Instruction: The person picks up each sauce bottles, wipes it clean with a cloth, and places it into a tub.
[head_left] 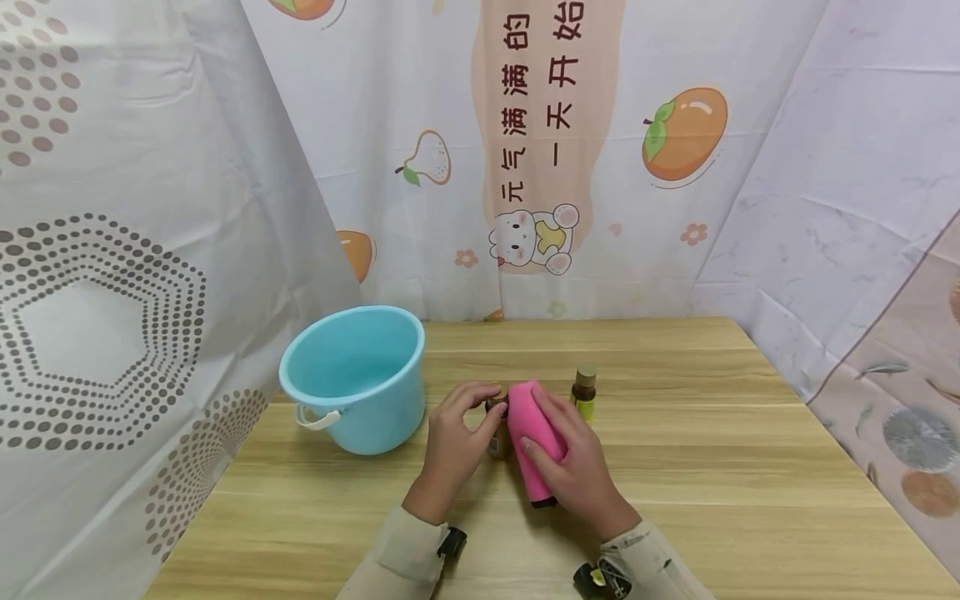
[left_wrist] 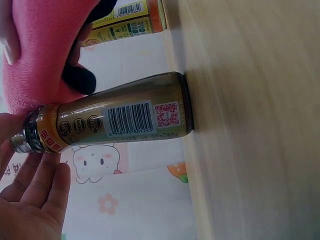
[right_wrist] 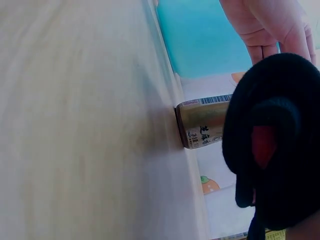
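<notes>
A slim glass bottle [left_wrist: 120, 115] with a gold-brown label, a barcode and a red square code stands upright on the wooden table. My left hand [head_left: 459, 429] pinches it at the cap and neck with thumb and fingers. In my right hand [head_left: 573, 467] is a pink fuzzy cloth piece [head_left: 531, 442] with black edging, held against the bottle's upper part. Its black end [right_wrist: 280, 145] fills much of the right wrist view and hides the bottle's top there. Behind the right hand stands a dark bottle [head_left: 584, 393] with a yellow label.
A light blue bucket [head_left: 390, 408] with a white handle stands at the left of the table [head_left: 712, 467]. Printed curtains [head_left: 600, 275] hang behind the table's far edge and along both sides.
</notes>
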